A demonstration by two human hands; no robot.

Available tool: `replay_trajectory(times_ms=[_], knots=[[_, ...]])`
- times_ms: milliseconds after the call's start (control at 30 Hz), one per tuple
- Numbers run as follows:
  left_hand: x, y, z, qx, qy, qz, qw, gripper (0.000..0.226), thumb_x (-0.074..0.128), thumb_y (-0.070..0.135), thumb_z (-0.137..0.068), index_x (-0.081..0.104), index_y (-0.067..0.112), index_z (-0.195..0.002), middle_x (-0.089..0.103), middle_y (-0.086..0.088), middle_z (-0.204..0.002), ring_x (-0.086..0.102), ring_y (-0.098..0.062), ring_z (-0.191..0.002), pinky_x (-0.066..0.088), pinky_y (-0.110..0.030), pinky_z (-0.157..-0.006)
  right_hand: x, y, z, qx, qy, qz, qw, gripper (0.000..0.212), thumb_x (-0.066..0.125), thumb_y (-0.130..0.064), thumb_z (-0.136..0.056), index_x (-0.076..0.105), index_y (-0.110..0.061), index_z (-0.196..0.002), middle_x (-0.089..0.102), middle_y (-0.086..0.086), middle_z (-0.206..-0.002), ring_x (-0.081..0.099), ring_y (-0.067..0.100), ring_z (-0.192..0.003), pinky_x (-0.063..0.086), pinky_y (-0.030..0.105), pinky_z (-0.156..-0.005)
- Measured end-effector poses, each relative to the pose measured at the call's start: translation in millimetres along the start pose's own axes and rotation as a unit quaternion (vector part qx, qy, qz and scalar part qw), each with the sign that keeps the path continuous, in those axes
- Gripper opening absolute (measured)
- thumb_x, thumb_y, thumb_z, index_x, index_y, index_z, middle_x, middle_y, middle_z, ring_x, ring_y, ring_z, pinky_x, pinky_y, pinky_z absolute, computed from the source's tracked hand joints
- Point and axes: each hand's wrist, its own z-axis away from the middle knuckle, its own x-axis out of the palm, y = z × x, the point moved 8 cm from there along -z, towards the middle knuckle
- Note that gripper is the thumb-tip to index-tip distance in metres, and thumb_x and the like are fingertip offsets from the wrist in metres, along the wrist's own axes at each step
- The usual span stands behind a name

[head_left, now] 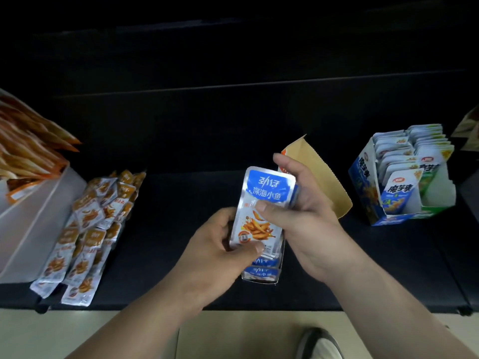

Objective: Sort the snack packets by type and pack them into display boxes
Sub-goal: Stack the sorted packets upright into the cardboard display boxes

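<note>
Clasps a blue packet (264,200) in left grip (215,244) and right grip (308,203), fingers curled round it, above a black counter (181,203). Stands on pale floor (77,332), dimly lit.

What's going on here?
A person is packing snacks at a dark table. The left hand and right hand grip a stack of blue packets over a small open box that already holds some. Orange packets lie loose at the left; a second box at the right is nearly full.
</note>
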Motion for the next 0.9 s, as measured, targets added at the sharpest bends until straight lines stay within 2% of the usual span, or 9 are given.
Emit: replay_trajectory(times_ms=[100, 167, 267, 333, 467, 567, 667, 733, 900], knots=[[5, 14, 4, 0.064, -0.011, -0.032, 0.997, 0.059, 0.069, 0.007, -0.097, 0.049, 0.044, -0.138, 0.073, 0.022, -0.115, 0.069, 0.004, -0.107, 0.055, -0.012, -0.084, 9, 1, 0, -0.022, 0.004, 0.004, 1.000, 0.086, 0.065, 0.017, -0.089, 0.045, -0.047, -0.143, 0.071, 0.007, -0.118, 0.072, 0.026, -0.108, 0.060, 0.042, -0.089], [5, 21, 7, 0.091, -0.005, -0.041, 0.995, 0.074, 0.063, 0.004, -0.100, 0.033, 0.050, -0.150, 0.068, 0.026, -0.123, 0.065, 0.007, -0.115, 0.050, -0.007, -0.088, 13, 0, 0, -0.022, -0.015, 0.010, 1.000, 0.086, 0.063, 0.015, -0.092, 0.043, -0.051, -0.142, 0.071, 0.006, -0.121, 0.071, 0.027, -0.110, 0.060, 0.041, -0.091], [4, 21, 5, 0.097, -0.010, -0.061, 0.993, 0.090, 0.058, 0.014, -0.105, 0.001, 0.060, -0.156, 0.061, 0.031, -0.133, 0.061, 0.009, -0.121, 0.054, -0.018, -0.098, 12, -5, 1, -0.010, -0.043, 0.037, 0.998, 0.080, 0.062, 0.009, -0.095, 0.042, -0.052, -0.142, 0.071, 0.004, -0.121, 0.071, 0.024, -0.112, 0.061, 0.043, -0.091], [6, 16, 3, 0.086, -0.026, -0.066, 0.994, 0.091, 0.056, 0.019, -0.106, -0.008, 0.065, -0.153, 0.059, 0.032, -0.135, 0.060, 0.009, -0.122, 0.054, -0.024, -0.102, 9, -7, 2, -0.008, -0.053, 0.070, 0.996, 0.077, 0.063, 0.007, -0.096, 0.043, -0.052, -0.141, 0.070, 0.000, -0.122, 0.070, 0.021, -0.115, 0.061, 0.043, -0.090], [14, 11, 2, 0.083, -0.037, -0.073, 0.993, 0.083, 0.053, 0.016, -0.107, 0.002, 0.060, -0.156, 0.060, 0.029, -0.134, 0.059, 0.009, -0.123, 0.055, -0.026, -0.103, 6, -10, 5, 0.001, -0.073, 0.130, 0.989, 0.063, 0.064, 0.005, -0.096, 0.051, -0.045, -0.132, 0.070, -0.003, -0.118, 0.071, 0.017, -0.111, 0.063, 0.042, -0.088], [12, 9, -1, 0.086, -0.030, -0.066, 0.994, 0.071, 0.054, 0.012, -0.106, 0.022, 0.054, -0.154, 0.064, 0.027, -0.129, 0.061, 0.008, -0.120, 0.054, -0.014, -0.096, -1, -16, 3, -0.002, -0.066, 0.179, 0.982, 0.058, 0.071, 0.003, -0.091, 0.057, -0.043, -0.124, 0.073, -0.004, -0.112, 0.072, 0.016, -0.107, 0.064, 0.042, -0.085], [4, 5, -9, 0.093, -0.002, -0.069, 0.993, 0.052, 0.060, 0.011, -0.103, 0.045, 0.043, -0.141, 0.070, 0.021, -0.121, 0.068, 0.000, -0.110, 0.057, -0.019, -0.087, -12, -20, 1, -0.012, -0.065, 0.166, 0.984, 0.073, 0.078, 0.006, -0.085, 0.055, -0.044, -0.132, 0.072, -0.001, -0.115, 0.073, 0.021, -0.107, 0.064, 0.041, -0.084], [3, 1, -13, 0.082, 0.005, -0.068, 0.994, 0.035, 0.065, 0.014, -0.101, 0.055, 0.036, -0.127, 0.074, 0.019, -0.111, 0.072, -0.002, -0.099, 0.057, -0.018, -0.078, -16, -21, 1, -0.022, -0.061, 0.187, 0.980, 0.078, 0.079, 0.004, -0.085, 0.052, -0.046, -0.138, 0.071, -0.004, -0.119, 0.073, 0.018, -0.108, 0.063, 0.039, -0.085], [6, -4, -19, 0.070, 0.002, -0.025, 0.997, 0.028, 0.069, 0.011, -0.097, 0.063, 0.031, -0.115, 0.076, 0.016, -0.101, 0.073, -0.001, -0.087, 0.057, -0.017, -0.072, -20, -20, 4, -0.040, -0.056, 0.227, 0.972, 0.058, 0.078, 0.000, -0.086, 0.060, -0.038, -0.127, 0.071, -0.008, -0.116, 0.070, 0.011, -0.109, 0.063, 0.033, -0.079]])
